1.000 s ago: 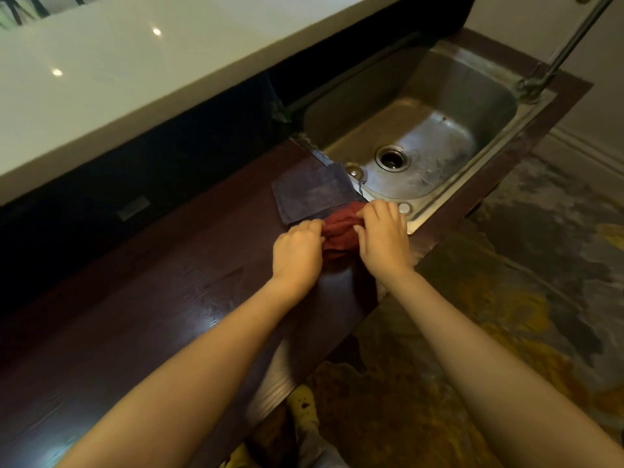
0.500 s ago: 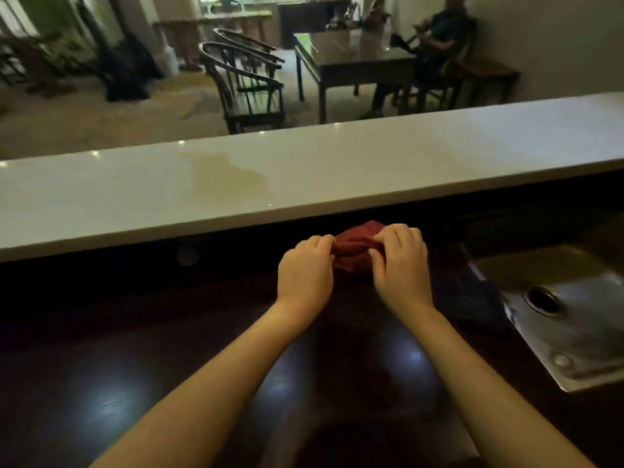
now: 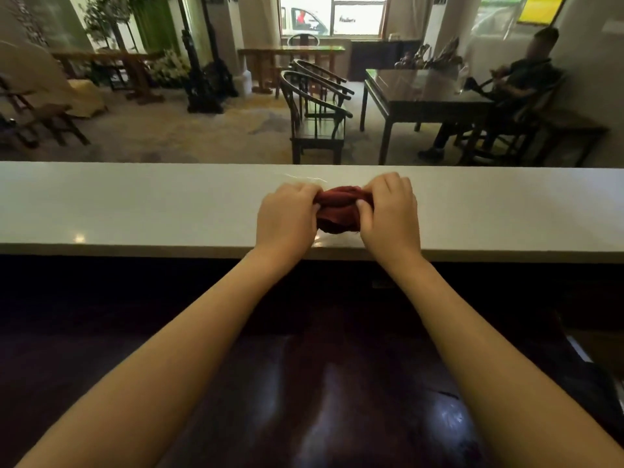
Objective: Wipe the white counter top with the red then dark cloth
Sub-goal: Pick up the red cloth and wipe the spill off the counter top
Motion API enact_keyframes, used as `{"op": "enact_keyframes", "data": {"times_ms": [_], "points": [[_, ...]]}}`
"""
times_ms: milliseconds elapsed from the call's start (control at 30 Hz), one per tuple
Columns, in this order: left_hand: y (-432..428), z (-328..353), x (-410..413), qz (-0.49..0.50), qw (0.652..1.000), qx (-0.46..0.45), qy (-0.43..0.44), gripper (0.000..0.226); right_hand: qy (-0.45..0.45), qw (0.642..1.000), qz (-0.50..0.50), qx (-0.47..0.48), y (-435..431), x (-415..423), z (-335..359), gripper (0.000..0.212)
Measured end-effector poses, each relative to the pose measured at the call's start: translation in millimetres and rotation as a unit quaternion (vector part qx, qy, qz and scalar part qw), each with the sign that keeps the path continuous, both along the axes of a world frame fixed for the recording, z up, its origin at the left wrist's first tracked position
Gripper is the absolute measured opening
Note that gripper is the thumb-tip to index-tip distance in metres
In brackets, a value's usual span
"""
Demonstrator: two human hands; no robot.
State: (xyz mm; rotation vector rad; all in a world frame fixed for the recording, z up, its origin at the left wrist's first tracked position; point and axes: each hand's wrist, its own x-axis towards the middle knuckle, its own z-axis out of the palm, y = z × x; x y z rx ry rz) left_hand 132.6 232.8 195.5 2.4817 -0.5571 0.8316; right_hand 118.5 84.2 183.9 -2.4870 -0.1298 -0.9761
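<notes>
We have the red cloth (image 3: 339, 209) bunched between both hands on the white counter top (image 3: 135, 204), near its front edge and about midway along its length. Our left hand (image 3: 287, 219) and right hand (image 3: 391, 214) each pinch one end of it, fingers curled over the fabric, so the wad stays compact and gives a firm pad for rubbing. It seems to rest on the surface, though our hands hide the contact. The wiping looks barely begun. The dark cloth is not in view; below lies the dark wooden worktop (image 3: 320, 383).
</notes>
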Motion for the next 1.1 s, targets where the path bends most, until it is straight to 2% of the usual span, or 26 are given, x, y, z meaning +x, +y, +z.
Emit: {"op": "enact_keyframes", "data": {"times_ms": [100,233,500,700,833,900,967,1033,1100], "points": [[17.3,5.2,26.5,-0.008,0.999,0.05,0.016,0.023,0.02,1.0,-0.009,-0.001,14.3,21.4,-0.2,0.012],[26.9,-20.6,45.7,-0.044,0.986,0.126,0.101,0.025,0.114,0.99,-0.05,-0.064,19.6,32.9,-23.9,0.015],[29.2,-60.0,50.9,-0.062,0.971,0.154,0.169,0.043,0.174,0.977,-0.049,-0.115,21.9,34.4,-38.5,0.042],[32.1,-69.3,59.1,-0.047,0.96,0.211,0.178,0.048,0.193,0.97,-0.042,-0.142,20.4,27.2,-48.2,0.035],[34.0,-62.6,67.5,-0.07,0.939,0.225,0.25,0.05,0.229,0.954,-0.074,-0.177,27.2,38.3,-34.9,0.036],[46.0,-58.2,74.4,-0.079,0.939,0.192,0.275,0.05,0.222,0.961,-0.014,-0.161,35.5,42.8,-30.8,0.04],[69.7,-55.4,85.2,-0.037,0.952,0.157,0.26,0.049,0.282,0.944,0.081,-0.153,42.8,46.1,-33.0,0.043],[99.7,-56.1,98.7,0.03,0.957,0.146,0.249,0.049,0.341,0.917,0.107,-0.178,44.3,49.4,-41.4,0.044],[128.1,-60.9,110.3,0.08,0.947,0.164,0.263,0.049,0.352,0.912,0.101,-0.185,41.7,53.4,-48.1,0.044]]}}
